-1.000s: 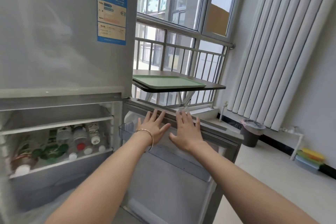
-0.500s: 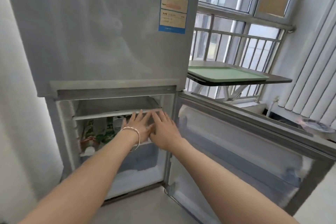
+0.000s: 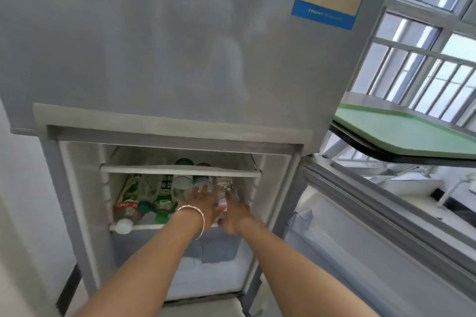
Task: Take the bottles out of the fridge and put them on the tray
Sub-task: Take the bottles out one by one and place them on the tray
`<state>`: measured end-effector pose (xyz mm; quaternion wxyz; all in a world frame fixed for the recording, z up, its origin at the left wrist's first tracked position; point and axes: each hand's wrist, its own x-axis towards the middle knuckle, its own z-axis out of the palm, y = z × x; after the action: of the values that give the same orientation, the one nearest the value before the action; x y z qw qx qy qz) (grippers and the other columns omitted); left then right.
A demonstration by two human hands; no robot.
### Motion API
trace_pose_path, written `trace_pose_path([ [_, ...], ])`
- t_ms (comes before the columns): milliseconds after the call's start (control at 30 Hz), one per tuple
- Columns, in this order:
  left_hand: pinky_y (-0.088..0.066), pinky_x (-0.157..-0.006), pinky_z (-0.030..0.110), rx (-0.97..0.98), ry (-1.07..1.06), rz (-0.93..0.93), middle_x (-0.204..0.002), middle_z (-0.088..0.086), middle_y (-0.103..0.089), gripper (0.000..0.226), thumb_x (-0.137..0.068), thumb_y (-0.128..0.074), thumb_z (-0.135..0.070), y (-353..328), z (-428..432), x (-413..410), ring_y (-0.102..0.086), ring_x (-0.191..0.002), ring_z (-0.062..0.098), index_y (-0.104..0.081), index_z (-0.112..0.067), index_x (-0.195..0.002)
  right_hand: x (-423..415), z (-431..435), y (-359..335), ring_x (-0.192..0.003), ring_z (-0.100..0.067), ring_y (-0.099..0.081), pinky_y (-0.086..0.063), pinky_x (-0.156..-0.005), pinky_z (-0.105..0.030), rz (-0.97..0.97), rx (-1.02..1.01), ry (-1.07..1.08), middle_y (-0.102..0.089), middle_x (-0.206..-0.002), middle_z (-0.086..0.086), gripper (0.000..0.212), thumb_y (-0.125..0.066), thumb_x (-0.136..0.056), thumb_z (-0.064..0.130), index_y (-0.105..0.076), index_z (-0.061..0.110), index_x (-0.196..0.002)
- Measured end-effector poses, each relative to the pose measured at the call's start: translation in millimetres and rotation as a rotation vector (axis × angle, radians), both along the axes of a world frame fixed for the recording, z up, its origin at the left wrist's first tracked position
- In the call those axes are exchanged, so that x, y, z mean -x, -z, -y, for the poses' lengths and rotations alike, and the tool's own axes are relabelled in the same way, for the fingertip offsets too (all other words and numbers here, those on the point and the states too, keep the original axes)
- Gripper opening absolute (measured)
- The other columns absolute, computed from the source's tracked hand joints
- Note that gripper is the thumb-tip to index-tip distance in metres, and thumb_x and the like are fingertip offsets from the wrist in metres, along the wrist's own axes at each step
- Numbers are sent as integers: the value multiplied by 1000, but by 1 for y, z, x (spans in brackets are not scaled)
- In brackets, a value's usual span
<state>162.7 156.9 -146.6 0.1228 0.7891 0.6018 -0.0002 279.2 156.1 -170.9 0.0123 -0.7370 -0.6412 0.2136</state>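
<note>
Both forearms reach into the open lower fridge (image 3: pixel 77 188), where the left hand (image 3: pixel 203 201) and right hand (image 3: pixel 235 213) are blurred among the bottles (image 3: pixel 144 195) lying on the shelf, grip impossible to tell, while the green tray (image 3: pixel 401 131) sits on the surface (image 3: pixel 360 148) far right.
</note>
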Motion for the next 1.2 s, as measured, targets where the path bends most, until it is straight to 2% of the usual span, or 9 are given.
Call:
trace_pose_path([
  [200,0,-117,60,-21,-10,-8,-163,0,3,64,-98,-31,-40,25,-33,6,3,-151,24,5,-37,-151,0,-40,34,-140,-36,-33,-33,-113,-39,-59,33,-56,-27,-157,-15,78,-54,-91,22,-9,32,-154],
  [267,3,-117,54,-38,6,-11,-163,2,4,62,-100,-29,-37,34,-33,10,5,-151,24,5,-35,-151,1,-45,47,-141,-37,-30,-31,-114,-38,-76,26,-42,-22,-157,-19,77,-53,-91,18,-11,30,-154],
  [433,-4,-121,45,-94,55,39,-163,2,3,63,-100,-35,-33,56,-32,21,2,-151,23,-3,-28,-154,-4,-33,55,-132,-36,-38,-36,-104,-34,-116,-206,6,-31,-148,-20,50,-41,-99,16,-31,20,-148],
  [633,-7,-120,44,-169,89,108,-163,3,-1,72,-95,-47,-27,36,-20,21,-1,-151,21,-5,-22,-154,7,-1,19,-113,-34,-50,-46,-86,-38,187,-484,23,-46,-129,-20,45,-39,-98,7,-36,22,-140],
  [767,-26,-116,43,-197,89,190,-161,4,-18,78,-87,-57,-30,13,-6,16,-17,-148,20,-15,-23,-152,9,31,-21,-114,-38,-46,-47,-80,-42,227,-531,-52,-45,-125,-21,50,-48,-94,6,-37,23,-139],
  [867,-46,-101,40,-107,81,311,-142,3,-46,79,-72,-72,-34,-7,5,10,-49,-128,24,-32,-23,-140,10,54,-55,-117,-39,-43,-45,-80,-42,228,-478,-119,-43,-125,-22,55,-59,-86,8,-38,22,-135],
  [967,-50,-90,33,-60,95,396,-121,1,-60,65,-68,-76,-30,-32,16,2,-61,-107,24,-45,-17,-124,10,76,-92,-119,-39,-43,-43,-84,-41,188,-460,-158,-44,-125,-23,45,-52,-89,16,-42,22,-133],
  [1067,-47,-69,23,-74,138,421,-95,1,-66,40,-72,-77,-26,-63,26,0,-62,-85,16,-57,-14,-105,7,96,-126,-116,-42,-46,-43,-88,-43,190,-441,-171,-46,-125,-24,42,-47,-93,24,-41,24,-134],
  [1200,-35,-46,8,-48,196,564,-67,-8,-51,26,-74,-78,-20,-119,48,1,-44,-59,7,-58,-16,-90,-3,115,-177,-113,-42,-53,-45,-88,-46,220,-506,-174,-50,-128,-21,47,-44,-96,31,-33,22,-141],
])
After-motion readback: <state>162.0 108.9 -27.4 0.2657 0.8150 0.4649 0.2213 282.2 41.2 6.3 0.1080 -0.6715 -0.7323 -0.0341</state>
